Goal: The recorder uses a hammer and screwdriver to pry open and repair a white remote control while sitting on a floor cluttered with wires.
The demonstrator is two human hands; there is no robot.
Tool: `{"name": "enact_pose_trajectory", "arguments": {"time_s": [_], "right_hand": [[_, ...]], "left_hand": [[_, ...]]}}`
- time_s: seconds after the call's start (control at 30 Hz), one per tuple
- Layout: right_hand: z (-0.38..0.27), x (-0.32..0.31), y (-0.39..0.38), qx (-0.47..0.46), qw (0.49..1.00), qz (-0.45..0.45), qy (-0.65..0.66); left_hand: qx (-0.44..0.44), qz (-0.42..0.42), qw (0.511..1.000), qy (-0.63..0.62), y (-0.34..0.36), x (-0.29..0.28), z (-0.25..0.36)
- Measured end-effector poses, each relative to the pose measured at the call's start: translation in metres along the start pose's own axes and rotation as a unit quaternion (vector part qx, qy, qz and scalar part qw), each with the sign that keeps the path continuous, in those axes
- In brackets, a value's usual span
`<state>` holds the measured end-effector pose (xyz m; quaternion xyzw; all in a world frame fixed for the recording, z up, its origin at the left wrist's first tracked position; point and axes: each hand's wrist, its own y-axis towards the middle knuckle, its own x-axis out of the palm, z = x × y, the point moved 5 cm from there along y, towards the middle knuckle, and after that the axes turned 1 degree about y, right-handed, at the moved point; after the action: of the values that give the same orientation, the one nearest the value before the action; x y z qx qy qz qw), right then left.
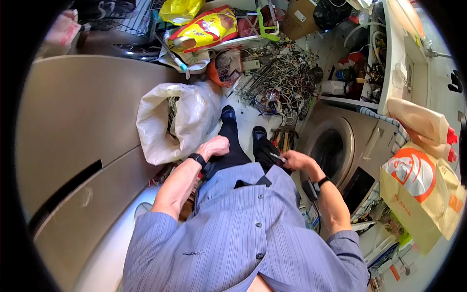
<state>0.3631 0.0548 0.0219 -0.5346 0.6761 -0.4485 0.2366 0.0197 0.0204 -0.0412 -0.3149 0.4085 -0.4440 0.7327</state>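
My left hand is closed in a fist over my left knee, next to the open mouth of a white woven sack. Whatever its fingers may hold is hidden. Grey cable shows inside the sack. By my right knee, my right hand is closed around a slim silvery tool, whose tip points left; its exact kind is too small to tell. Beyond my feet, a tangled heap of cables and wires spreads over the floor.
A washing machine stands at my right, below a shelf packed with odds and ends. Detergent bottles and a paper bag sit on it. A large grey-brown cabinet flanks my left. An orange bowl lies beside the heap.
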Motion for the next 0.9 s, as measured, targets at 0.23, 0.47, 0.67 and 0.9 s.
{"name": "enact_pose_trajectory", "arguments": {"time_s": [0.23,0.47,0.67,0.9], "right_hand": [[-0.052,0.015,0.037,0.039,0.993,-0.104,-0.037],[-0.023,-0.021,0.126,-0.031,0.991,-0.100,-0.084],[0.079,-0.173,0.254,-0.107,0.951,0.286,0.052],[0.228,-0.236,0.355,-0.082,0.876,0.452,0.150]], "left_hand": [[0.057,-0.024,0.998,0.020,-0.021,-0.023,-0.045],[0.147,-0.290,0.936,-0.138,-0.031,-0.069,-0.026],[0.245,-0.099,0.963,0.062,0.153,-0.094,0.006],[0.258,0.243,0.935,0.014,0.327,-0.180,0.048]]}}
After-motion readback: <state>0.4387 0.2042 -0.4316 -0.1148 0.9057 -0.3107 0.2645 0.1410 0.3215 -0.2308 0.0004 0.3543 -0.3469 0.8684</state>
